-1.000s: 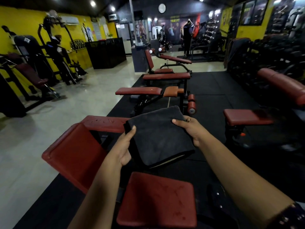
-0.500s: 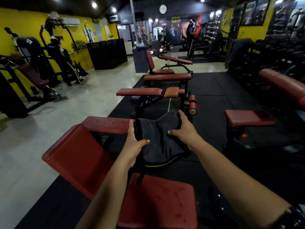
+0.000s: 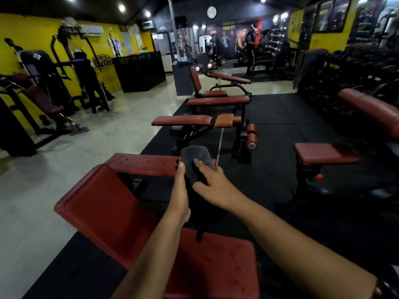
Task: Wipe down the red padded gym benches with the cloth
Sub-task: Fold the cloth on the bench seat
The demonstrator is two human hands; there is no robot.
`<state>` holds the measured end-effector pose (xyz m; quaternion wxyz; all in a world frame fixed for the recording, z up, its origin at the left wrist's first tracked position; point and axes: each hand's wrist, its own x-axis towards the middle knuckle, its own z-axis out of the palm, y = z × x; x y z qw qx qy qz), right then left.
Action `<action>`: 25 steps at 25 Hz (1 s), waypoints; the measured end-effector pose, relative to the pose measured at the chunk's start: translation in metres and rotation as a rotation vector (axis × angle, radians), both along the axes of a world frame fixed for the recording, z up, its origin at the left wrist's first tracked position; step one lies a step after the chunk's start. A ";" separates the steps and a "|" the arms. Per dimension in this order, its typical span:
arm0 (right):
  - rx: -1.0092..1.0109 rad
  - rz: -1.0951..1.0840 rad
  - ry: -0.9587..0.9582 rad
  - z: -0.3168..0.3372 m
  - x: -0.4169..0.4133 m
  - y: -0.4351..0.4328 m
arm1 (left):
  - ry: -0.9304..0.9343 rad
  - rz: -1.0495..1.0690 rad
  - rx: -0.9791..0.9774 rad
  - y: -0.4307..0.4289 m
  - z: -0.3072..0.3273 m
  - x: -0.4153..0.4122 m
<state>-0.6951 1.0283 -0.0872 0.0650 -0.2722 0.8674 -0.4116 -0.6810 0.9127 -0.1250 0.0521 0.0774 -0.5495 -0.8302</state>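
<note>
Head view: the cloth (image 3: 194, 156), spread flat a second ago, is now folded into a narrow pad held above the near bench (image 3: 121, 212). Wiping looks about to start, and no padding is touched yet. The left hand (image 3: 180, 190) grips the cloth's edge. The right hand (image 3: 212, 180) lies straight-fingered on its face, clasping nothing. Count: one cloth, two hands, six red benches, five of them beyond the near bench.

Yellow walls (image 3: 32, 29), pale floor (image 3: 118, 130), black mats (image 3: 280, 108)
</note>
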 end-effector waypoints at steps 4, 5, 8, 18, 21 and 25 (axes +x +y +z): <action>0.131 0.053 0.207 -0.016 0.023 -0.008 | 0.057 0.129 -0.105 -0.007 0.005 -0.006; 0.170 0.053 0.278 -0.024 0.028 -0.011 | 0.066 0.170 -0.150 -0.008 0.007 -0.007; 0.223 0.082 0.392 -0.047 0.034 -0.016 | -0.034 0.205 -0.065 -0.020 0.004 -0.012; -0.234 0.140 0.478 -0.082 0.031 -0.009 | -0.136 0.155 0.177 -0.031 0.001 -0.009; -0.496 -0.450 0.056 -0.104 0.009 -0.002 | -0.106 0.243 0.195 -0.035 -0.004 -0.011; -0.566 -0.379 -1.265 -0.116 0.016 0.005 | -0.172 0.172 0.199 -0.030 -0.007 -0.015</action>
